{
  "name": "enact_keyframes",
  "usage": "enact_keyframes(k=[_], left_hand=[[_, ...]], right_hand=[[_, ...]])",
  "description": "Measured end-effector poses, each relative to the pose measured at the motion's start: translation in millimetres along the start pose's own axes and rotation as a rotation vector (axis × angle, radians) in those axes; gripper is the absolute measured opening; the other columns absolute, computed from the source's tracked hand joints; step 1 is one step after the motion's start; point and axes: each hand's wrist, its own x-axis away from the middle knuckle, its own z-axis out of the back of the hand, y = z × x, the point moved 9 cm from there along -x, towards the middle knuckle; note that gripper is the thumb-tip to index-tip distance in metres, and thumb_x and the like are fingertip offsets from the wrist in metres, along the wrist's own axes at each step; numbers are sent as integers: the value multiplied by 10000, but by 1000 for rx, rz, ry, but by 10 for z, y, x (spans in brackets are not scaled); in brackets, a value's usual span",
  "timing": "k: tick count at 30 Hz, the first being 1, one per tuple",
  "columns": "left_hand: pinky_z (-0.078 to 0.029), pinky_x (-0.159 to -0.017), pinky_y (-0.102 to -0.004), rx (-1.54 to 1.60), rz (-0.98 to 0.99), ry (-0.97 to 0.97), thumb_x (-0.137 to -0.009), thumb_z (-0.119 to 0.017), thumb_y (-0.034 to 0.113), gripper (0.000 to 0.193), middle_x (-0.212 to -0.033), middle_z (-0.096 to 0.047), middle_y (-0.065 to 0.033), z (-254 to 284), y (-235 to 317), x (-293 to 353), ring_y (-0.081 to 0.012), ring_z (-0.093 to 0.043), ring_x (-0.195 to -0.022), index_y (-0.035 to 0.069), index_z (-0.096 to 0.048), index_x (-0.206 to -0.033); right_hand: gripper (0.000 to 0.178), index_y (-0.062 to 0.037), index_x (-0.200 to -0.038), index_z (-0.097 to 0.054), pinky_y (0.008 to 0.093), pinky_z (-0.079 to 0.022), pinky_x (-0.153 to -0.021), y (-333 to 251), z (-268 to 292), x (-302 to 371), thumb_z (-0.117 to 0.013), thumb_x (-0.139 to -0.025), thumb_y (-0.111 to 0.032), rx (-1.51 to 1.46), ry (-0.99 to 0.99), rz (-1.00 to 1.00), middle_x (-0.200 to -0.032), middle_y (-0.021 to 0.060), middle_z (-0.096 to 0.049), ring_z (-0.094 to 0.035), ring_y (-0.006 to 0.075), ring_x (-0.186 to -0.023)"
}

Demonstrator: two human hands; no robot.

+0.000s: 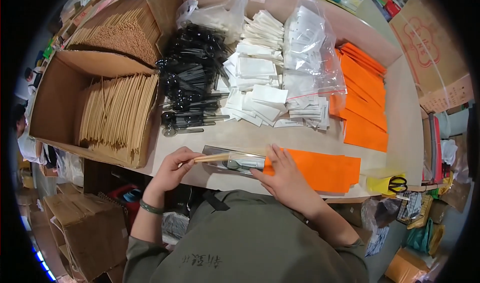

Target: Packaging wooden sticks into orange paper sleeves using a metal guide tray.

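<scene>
A pair of pale wooden chopsticks (214,158) lies crosswise in front of the person, above a narrow see-through tray (214,150) at the near edge of the table (402,133). The left hand (175,169) has its thumb and fingertips closed in a pinch on the chopsticks' left end; the other end reaches to the right hand (285,173). That hand lies over the left end of some orange sleeves (327,170), fingers stretched out and slightly apart, thumb pointing toward the tray (whether it also grips anything, I cannot tell). A dark spoon (233,164) lies in the tray below the chopsticks, between the two hands. A green bracelet (151,207) circles the left wrist.

Beyond the hands, black spoons (190,80) are heaped on the left, white packets (257,73) spread beside them in the middle, and a clear plastic bag (305,38) rests among more packets. Farther right is a fanned pile of orange sleeves (365,108). At the left, an open cardboard box (60,90) holds many wooden sticks (117,113), with a second stick-filled box (167,13) just behind it. Near the right corner, black-handled scissors (398,184) sit beside a yellow holder (378,184)
</scene>
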Motion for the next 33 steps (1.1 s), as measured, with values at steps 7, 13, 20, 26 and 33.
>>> enact_keyframes(k=[7, 13, 20, 26, 33], left_hand=[[-534, -718, -314, -317, 106, -133, -896, -701, 33, 207, -884, -646, -104, -67, -131, -181, -202, -655, -798, 38, -729, -1101], [-540, -760, -345, -446, 69, 175, -809, -813, 147, 365, -990, -592, -149, -691, 273, -242, -269, -635, -852, -13, -599, -1058], [-525, -901, -370, -236, 155, 152, -816, -756, 63, 508, -1140, -536, -172, -962, 173, -232, -286, -596, -1059, -18, -514, -1256], [-446, -1013, -416, 85, 72, -234, -769, -795, 189, 829, -1278, -522, -204, -1244, 713, -129, -377, -538, -1148, -11, -386, -1462], [-525, -783, -378, -864, -410, -37, -662, -844, 269, 707, -894, -609, -115, -1077, 785, -123, -288, -632, -827, 80, -544, -1274]], right_hand=[[414, -179, -1258, -655, 541, -373, -1129, -40, -26, 28, -722, -852, -133, -3, 14, 35, -1424, 308, -445, -442, 484, -1337], [419, -20, -1143, -596, 544, -411, -1073, -148, -34, -159, -782, -781, -120, -152, 73, 87, -1358, 305, -494, -493, 476, -1262], [444, 40, -1058, -564, 521, -438, -1027, -69, 52, -173, -803, -736, -151, -99, 123, 27, -1327, 279, -521, -520, 440, -1210], [412, 4, -1078, -594, 495, -462, -963, -41, 136, -109, -774, -734, -135, -106, 146, 84, -1221, 226, -566, -554, 407, -1131], [227, -102, -979, -637, 440, -501, -788, -149, 257, -128, -731, -780, -159, -87, 85, 250, -1058, 158, -586, -603, 342, -935]])
